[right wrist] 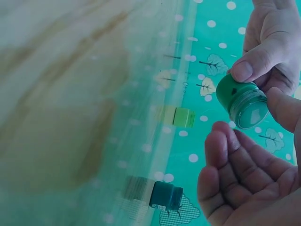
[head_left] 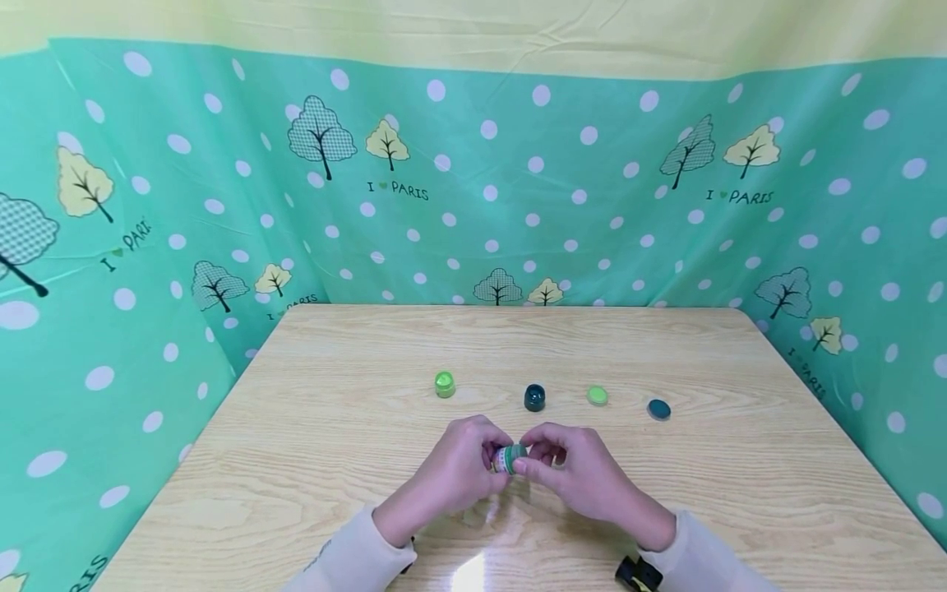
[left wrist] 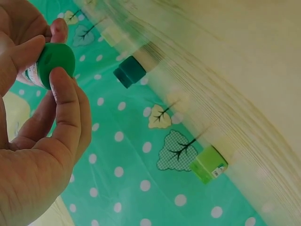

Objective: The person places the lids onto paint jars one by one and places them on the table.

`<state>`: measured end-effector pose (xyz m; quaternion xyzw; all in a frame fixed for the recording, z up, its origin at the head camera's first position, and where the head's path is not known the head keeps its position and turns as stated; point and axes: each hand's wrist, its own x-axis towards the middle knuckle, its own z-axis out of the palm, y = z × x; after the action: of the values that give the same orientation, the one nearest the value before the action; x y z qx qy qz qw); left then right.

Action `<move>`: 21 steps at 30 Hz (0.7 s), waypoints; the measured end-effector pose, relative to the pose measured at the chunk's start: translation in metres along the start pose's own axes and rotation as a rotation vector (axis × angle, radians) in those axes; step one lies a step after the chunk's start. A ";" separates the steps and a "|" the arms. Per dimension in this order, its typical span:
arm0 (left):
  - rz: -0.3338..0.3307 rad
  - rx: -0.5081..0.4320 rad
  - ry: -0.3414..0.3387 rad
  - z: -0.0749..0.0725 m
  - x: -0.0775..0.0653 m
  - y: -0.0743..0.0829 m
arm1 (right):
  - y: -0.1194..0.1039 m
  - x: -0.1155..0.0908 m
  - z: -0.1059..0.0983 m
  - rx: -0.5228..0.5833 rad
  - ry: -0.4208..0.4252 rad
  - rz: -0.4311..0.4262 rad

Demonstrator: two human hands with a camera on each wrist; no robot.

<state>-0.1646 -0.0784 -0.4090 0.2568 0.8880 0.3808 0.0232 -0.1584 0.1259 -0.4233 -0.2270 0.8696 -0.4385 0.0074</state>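
A small green paint jar (head_left: pixel 505 460) with a printed label is held on its side above the table, between both hands. My left hand (head_left: pixel 460 464) grips its body; in the left wrist view its fingers lie against the rounded green base (left wrist: pixel 57 65). At the jar's other end, my right hand (head_left: pixel 584 473) has thumb and forefinger at the green lid (head_left: pixel 519 452). The right wrist view shows a clear rim round a pale teal end face (right wrist: pixel 251 113), with the right thumb at its edge and the other fingers bent below. Part of the label is hidden by the left fingers.
Beyond the hands stand an open light green jar (head_left: pixel 445 385) and an open dark teal jar (head_left: pixel 534 398). A light green lid (head_left: pixel 598 395) and a dark teal lid (head_left: pixel 659 409) lie to their right on the wooden table (head_left: pixel 355 345). A patterned curtain (head_left: pixel 518 205) hangs behind.
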 end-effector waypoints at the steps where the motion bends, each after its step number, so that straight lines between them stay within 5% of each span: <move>1: -0.001 -0.005 -0.001 0.000 0.000 0.000 | 0.000 0.000 0.000 0.001 0.001 -0.003; 13: -0.016 -0.035 -0.008 0.000 0.000 0.000 | 0.002 0.000 -0.004 -0.021 0.000 -0.132; 21: -0.026 -0.035 -0.006 0.000 -0.001 0.001 | 0.002 0.001 -0.002 -0.013 -0.007 -0.141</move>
<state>-0.1638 -0.0783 -0.4086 0.2462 0.8844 0.3950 0.0353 -0.1600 0.1279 -0.4235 -0.2894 0.8542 -0.4314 -0.0218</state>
